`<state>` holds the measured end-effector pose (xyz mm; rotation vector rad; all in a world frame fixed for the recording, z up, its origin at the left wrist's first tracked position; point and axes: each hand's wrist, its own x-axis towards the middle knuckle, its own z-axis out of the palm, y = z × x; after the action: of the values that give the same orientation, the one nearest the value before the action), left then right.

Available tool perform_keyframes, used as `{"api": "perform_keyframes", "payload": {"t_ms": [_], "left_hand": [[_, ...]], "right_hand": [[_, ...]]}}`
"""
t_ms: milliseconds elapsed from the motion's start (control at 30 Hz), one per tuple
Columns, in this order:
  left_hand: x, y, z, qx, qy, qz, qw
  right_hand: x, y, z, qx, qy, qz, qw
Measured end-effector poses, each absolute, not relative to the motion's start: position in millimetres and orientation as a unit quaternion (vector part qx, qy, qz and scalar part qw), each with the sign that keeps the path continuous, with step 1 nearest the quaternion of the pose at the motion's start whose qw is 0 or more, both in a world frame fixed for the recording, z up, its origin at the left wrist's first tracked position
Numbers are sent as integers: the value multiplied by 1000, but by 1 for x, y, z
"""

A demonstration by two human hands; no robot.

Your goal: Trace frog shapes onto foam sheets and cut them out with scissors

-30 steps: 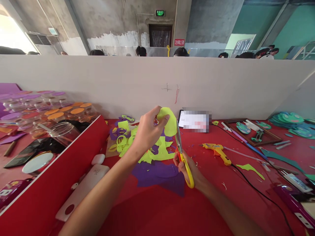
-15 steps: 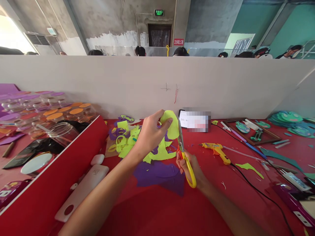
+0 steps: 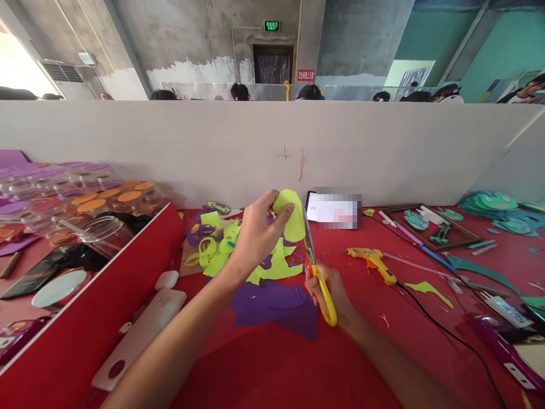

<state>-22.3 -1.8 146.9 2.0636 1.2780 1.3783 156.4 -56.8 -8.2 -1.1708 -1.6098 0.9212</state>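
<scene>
My left hand [image 3: 254, 234] pinches a rounded piece of neon-yellow foam [image 3: 292, 215] held up above the red table [image 3: 276, 369]. My right hand [image 3: 330, 288] grips yellow-handled scissors [image 3: 314, 266]; their blades point up along the right edge of the yellow piece. Below the hands lie yellow foam scraps [image 3: 272, 267] and a purple foam sheet [image 3: 276, 304].
A yellow glue gun [image 3: 374, 262] with a black cord lies to the right, beside a wooden tray [image 3: 434, 227] and green foam shapes [image 3: 494, 203]. A phone [image 3: 334, 209] leans on the white partition [image 3: 272, 147]. At left stand a red divider [image 3: 93, 307], jars [image 3: 102, 230] and a white case [image 3: 140, 335].
The hands with the yellow piece and scissors stay almost in place; the scissors' blades have shifted slightly along the piece's edge. The view has tilted a little.
</scene>
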Motion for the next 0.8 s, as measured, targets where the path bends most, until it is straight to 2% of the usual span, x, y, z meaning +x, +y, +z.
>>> {"api": "perform_keyframes", "payload": {"t_ms": [233,800], "left_hand": [[-20,-2,145,731,430,469,247],[-19,-4,145,719,450,479,223]], "right_hand": [[156,-58,-6,-488,-647,366,458],[152,-56,-6,-493,-646,372,449]]}}
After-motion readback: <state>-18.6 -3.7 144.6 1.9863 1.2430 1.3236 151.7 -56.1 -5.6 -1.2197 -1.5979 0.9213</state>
